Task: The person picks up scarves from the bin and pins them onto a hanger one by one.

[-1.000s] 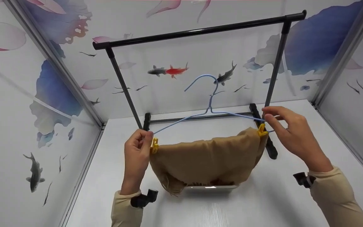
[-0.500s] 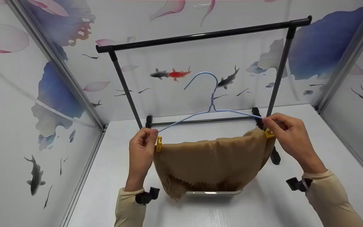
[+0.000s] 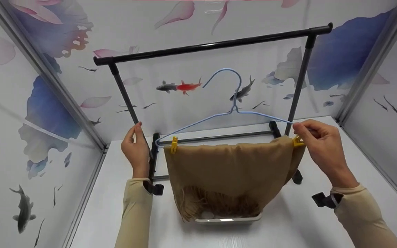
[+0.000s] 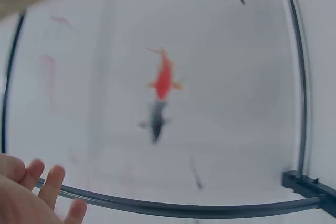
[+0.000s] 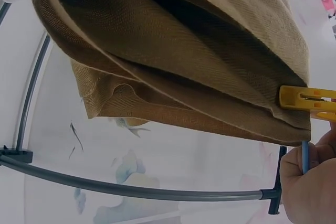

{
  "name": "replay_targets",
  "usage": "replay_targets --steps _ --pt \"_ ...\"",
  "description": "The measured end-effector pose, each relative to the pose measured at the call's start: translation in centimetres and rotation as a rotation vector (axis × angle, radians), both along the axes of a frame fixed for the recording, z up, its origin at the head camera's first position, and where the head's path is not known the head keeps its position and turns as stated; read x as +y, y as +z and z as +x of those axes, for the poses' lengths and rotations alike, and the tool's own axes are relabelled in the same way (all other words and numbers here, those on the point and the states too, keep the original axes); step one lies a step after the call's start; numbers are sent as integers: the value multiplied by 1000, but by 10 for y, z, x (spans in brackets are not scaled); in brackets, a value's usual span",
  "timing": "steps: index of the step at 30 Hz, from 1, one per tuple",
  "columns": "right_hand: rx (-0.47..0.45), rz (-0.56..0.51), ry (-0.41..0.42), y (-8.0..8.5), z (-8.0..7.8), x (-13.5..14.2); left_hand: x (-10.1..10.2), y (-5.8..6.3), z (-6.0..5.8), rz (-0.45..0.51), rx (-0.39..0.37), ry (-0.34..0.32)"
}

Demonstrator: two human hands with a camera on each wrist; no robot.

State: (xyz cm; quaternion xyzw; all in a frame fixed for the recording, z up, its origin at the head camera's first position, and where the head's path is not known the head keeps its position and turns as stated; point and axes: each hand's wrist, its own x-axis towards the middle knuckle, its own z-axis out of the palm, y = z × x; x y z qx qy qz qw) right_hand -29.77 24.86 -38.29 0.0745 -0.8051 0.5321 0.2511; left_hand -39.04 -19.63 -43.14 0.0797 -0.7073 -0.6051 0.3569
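My right hand pinches the right end of a blue wire clothes hanger, raised in front of a black rack. From it hangs a folded brown fringed scarf, fixed by a yellow clip on the left and another yellow clip on the right. My left hand is off the hanger, beside the rack's left post, and holds nothing; its fingers are extended in the left wrist view. Whether it touches the post I cannot tell. The hanger's hook stands below the top bar.
A black clothes rack stands behind, its top bar above the hanger and its feet on the white table. Under the scarf's fringe sits a white container, partly hidden. Printed walls enclose the back and both sides.
My left hand has let go of the hanger's left end and moved left and up. The hanger and scarf have risen, showing more of the container below. My right hand still grips its end.
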Motion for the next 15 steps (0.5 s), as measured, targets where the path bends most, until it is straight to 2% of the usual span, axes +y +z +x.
replay_targets --steps 3,7,11,15 --pt "3 -10 -15 4 -6 -2 -11 -9 -21 20 -37 32" --pt "5 -28 -12 8 -17 -6 -17 -17 -45 37 -65 29" --pt "11 -57 -9 12 -30 -8 -20 -28 -63 8 -121 1" --pt "11 -79 -17 16 -43 -8 -23 -42 -74 -20 -150 7"
